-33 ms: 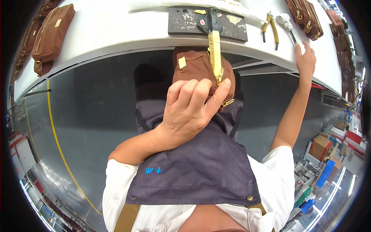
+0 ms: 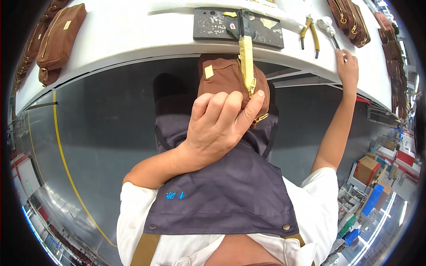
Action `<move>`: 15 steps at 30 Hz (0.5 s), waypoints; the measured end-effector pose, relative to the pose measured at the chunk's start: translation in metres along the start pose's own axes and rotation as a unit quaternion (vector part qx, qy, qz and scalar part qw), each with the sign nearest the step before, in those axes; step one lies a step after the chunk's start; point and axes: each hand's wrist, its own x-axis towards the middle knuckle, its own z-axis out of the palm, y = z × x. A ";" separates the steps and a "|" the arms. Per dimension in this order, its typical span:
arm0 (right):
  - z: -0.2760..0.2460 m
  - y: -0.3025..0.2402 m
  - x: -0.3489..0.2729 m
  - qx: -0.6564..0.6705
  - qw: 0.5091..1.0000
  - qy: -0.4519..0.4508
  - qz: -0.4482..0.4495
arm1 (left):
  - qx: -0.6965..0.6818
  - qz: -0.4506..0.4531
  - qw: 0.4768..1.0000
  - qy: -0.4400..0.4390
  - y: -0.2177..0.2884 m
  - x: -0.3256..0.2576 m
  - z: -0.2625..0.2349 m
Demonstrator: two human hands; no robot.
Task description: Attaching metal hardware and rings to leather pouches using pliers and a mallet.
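Note:
On my lap stands a brown zippered bag (image 2: 222, 75) with a small yellow tag. My left hand (image 2: 217, 122) is closed on its near end, thumb beside the gold zipper pull (image 2: 252, 86); the curled fingertips are hidden. A bar wrapped in yellow tape (image 2: 246, 57) runs from a dark metal plate (image 2: 213, 26) on the table down into the bag's zipper opening. At the table's right, my right hand (image 2: 348, 68) has its fingers curled at the end of the dark handle of a tool with a white-wrapped head (image 2: 327, 26).
Pliers with yellow-brown handles (image 2: 309, 35) lie on the white table (image 2: 128, 31), left of the wrapped tool. More brown bags sit at the table's left (image 2: 62, 35) and right (image 2: 350, 20). A cardboard box (image 2: 366, 170) stands beyond my right arm.
My right hand has moved slightly left, and its fingers have drawn in around the tool's handle end. My left hand and the bag stay in place.

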 end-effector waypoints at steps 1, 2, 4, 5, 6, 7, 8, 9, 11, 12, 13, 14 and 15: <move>0.000 -0.003 0.003 0.001 1.000 0.002 -0.008 | 0.009 0.004 1.000 -0.014 0.000 -0.001 -0.002; 0.000 -0.004 0.005 -0.006 0.999 -0.001 -0.054 | 0.012 -0.002 1.000 -0.012 0.000 -0.001 -0.003; -0.008 -0.014 0.002 0.020 0.996 0.005 -0.092 | 0.017 0.006 1.000 -0.022 0.000 -0.001 -0.004; -0.012 -0.015 -0.001 0.019 0.995 0.003 -0.096 | 0.018 0.001 1.000 -0.022 0.000 -0.001 -0.004; -0.016 -0.016 -0.004 0.057 0.995 0.013 -0.076 | 0.013 0.007 1.000 -0.023 0.000 -0.001 -0.003; -0.021 -0.015 -0.009 0.094 0.994 0.024 -0.055 | 0.008 0.014 1.000 -0.024 -0.001 0.000 -0.003; -0.029 -0.023 -0.015 0.214 0.977 -0.025 -0.003 | 0.012 0.007 1.000 -0.027 -0.002 0.000 -0.003; -0.045 -0.028 -0.027 0.321 0.941 -0.095 0.056 | 0.009 0.008 1.000 -0.024 -0.002 0.001 -0.003; -0.090 -0.067 -0.065 0.441 0.878 -0.162 0.088 | 0.009 0.004 1.000 -0.026 -0.001 0.003 -0.005; -0.105 -0.079 -0.086 0.461 0.871 -0.156 0.063 | 0.011 0.009 1.000 -0.025 0.000 0.004 -0.005; -0.121 -0.084 -0.104 0.462 0.869 -0.172 0.045 | 0.012 0.017 0.999 -0.024 -0.001 0.006 -0.005; -0.123 -0.090 -0.115 0.472 0.860 -0.195 0.013 | 0.027 0.008 0.999 -0.028 0.000 0.003 -0.005; -0.129 -0.095 -0.130 0.471 0.860 -0.195 0.017 | 0.014 0.013 0.999 -0.035 -0.002 0.004 -0.006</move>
